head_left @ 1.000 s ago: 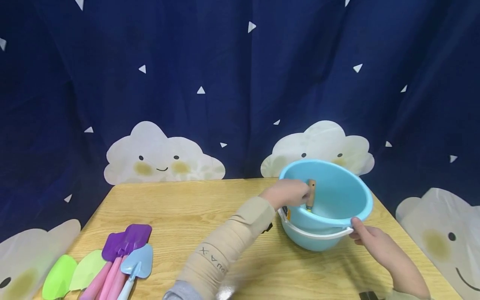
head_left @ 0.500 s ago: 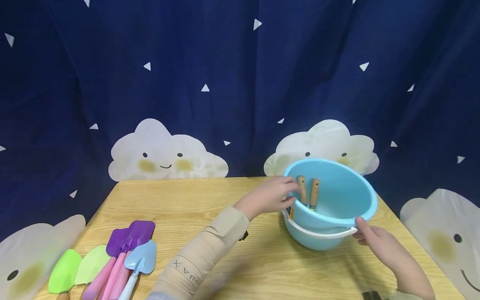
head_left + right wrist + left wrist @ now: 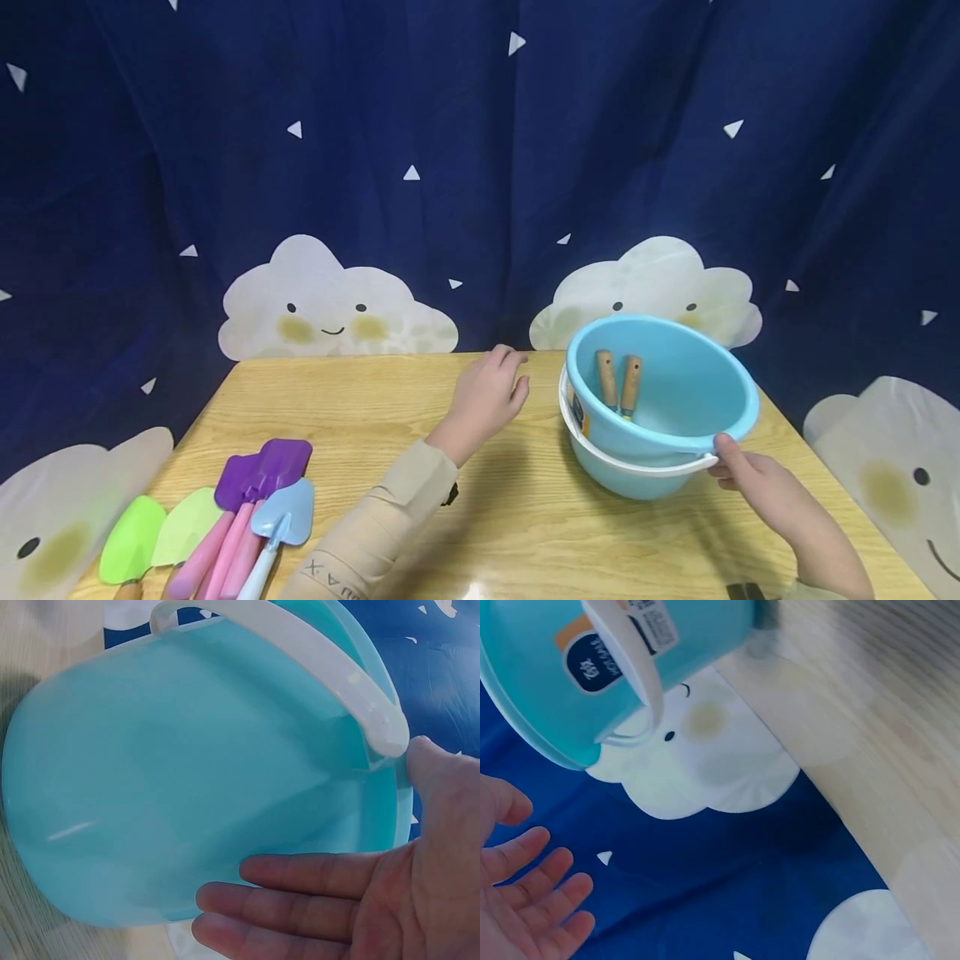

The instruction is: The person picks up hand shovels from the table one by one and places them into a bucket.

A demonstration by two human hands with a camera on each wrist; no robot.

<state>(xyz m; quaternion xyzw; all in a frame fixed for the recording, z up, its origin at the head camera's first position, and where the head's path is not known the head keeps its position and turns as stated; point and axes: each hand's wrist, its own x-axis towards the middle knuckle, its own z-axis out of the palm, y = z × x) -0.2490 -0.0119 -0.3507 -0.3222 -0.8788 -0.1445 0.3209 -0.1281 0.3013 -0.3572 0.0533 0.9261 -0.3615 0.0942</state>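
A light blue bucket (image 3: 660, 450) with a white handle (image 3: 645, 472) stands at the right of the table. Two wooden-handled tools (image 3: 631, 385) lean inside it; their lower ends are hidden by the bucket's wall. My right hand (image 3: 765, 492) holds the rim at the near right, thumb over the edge; in the right wrist view its fingers (image 3: 300, 907) extend along the outer wall. My left hand (image 3: 483, 400) is in the air left of the bucket, apart from it, with relaxed fingers and nothing in them. The left wrist view shows its spread fingers (image 3: 551, 900).
At the table's front left lie purple shovels (image 3: 281, 467) with pink handles, a light blue trowel (image 3: 283, 512), a bright green trowel (image 3: 133, 537) and a pale green one (image 3: 183, 523). A dark blue curtain (image 3: 465, 167) with cloud prints hangs behind the wooden table (image 3: 360, 400).
My left hand has let go of a wooden-handled tool in the bucket and come out to the left. A second wooden handle now shows inside. My right hand has stayed on the rim.
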